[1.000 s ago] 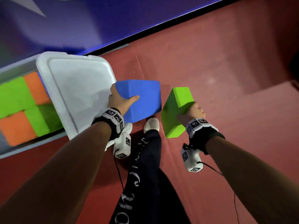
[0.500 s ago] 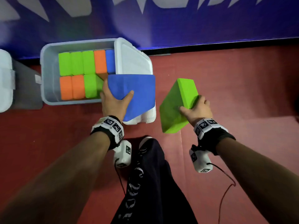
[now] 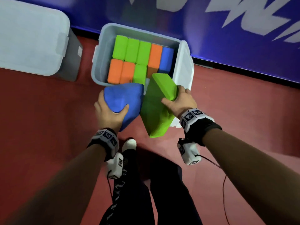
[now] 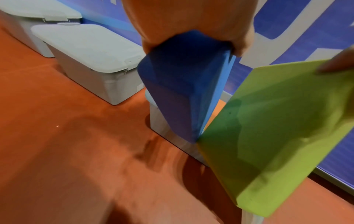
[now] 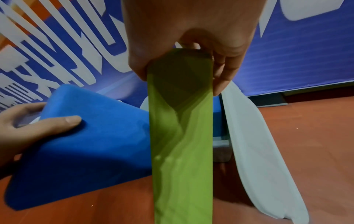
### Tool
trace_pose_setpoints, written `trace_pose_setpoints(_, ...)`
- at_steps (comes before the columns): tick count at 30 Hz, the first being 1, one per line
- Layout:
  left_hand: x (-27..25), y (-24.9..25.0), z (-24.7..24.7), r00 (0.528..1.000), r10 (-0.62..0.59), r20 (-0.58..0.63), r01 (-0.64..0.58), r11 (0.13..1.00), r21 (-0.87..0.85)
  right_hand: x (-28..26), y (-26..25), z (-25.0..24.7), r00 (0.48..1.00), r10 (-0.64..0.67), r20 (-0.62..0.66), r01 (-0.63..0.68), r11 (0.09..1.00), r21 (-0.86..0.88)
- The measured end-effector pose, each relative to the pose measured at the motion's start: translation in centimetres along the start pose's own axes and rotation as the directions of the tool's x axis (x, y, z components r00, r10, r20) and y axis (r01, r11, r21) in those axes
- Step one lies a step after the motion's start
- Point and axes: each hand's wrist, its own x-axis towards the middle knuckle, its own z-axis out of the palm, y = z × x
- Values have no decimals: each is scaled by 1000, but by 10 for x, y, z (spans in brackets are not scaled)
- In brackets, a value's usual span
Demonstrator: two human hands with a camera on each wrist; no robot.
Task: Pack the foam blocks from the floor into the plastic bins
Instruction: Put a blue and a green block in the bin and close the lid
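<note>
My left hand (image 3: pixel 110 109) grips a blue foam block (image 3: pixel 123 101) by one end, just in front of the open grey bin's (image 3: pixel 97 62) near rim. Beside it my right hand (image 3: pixel 177 101) grips a green foam block (image 3: pixel 157 108), tilted with its far end over the bin's near right corner. The two blocks touch edge to edge. Inside the bin stand several green, orange and blue blocks (image 3: pixel 139 59) in two rows. In the left wrist view the blue block (image 4: pixel 182 91) meets the green block (image 4: pixel 277 128). The right wrist view shows fingers on both sides of the green block (image 5: pixel 182 128).
The bin's white lid (image 3: pixel 185 65) leans against its right side. A closed grey bin (image 3: pixel 32 38) stands to the left, and a second closed bin (image 4: pixel 28 15) shows beyond it. A blue wall banner (image 3: pixel 227 38) runs behind. My legs and a white shoe (image 3: pixel 129 143) are below the hands on the red floor.
Both hands have carried their blocks forward and toward each other to the bin's near edge. The green block has swung left until it touches the blue one.
</note>
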Motion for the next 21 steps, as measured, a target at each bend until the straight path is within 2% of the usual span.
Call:
trace_pose_setpoints(2, 14, -6, -8, 998, 38, 46, -39, 999, 8, 9, -10, 16, 1000, 24, 6, -25, 998, 49)
trace_pose_setpoints(5, 59, -34, -26, 999, -32, 43, 34, 998, -50, 35, -44, 47, 997, 80, 6, -80, 995, 65)
trace_pose_setpoints(8, 81, -43, -27, 993, -105, 56, 110, 990, -91, 49, -51, 61, 986, 164, -24, -161, 983, 87)
trace_pose_setpoints(11, 99, -24, -12, 982, -144, 125, 152, 987, -55, 66, -46, 56, 971, 211, -111, -197, 973, 123)
trace_pose_setpoints(16, 133, 23, 39, 980, -93, 177, 104, 993, -57, 112, -26, 27, 945, 258, -198, -218, 954, 203)
trace_pose_setpoints(21, 168, 68, 96, 961, -113, 253, 96, 992, 77, 164, -14, 14, 913, 360, -193, -305, 915, 265)
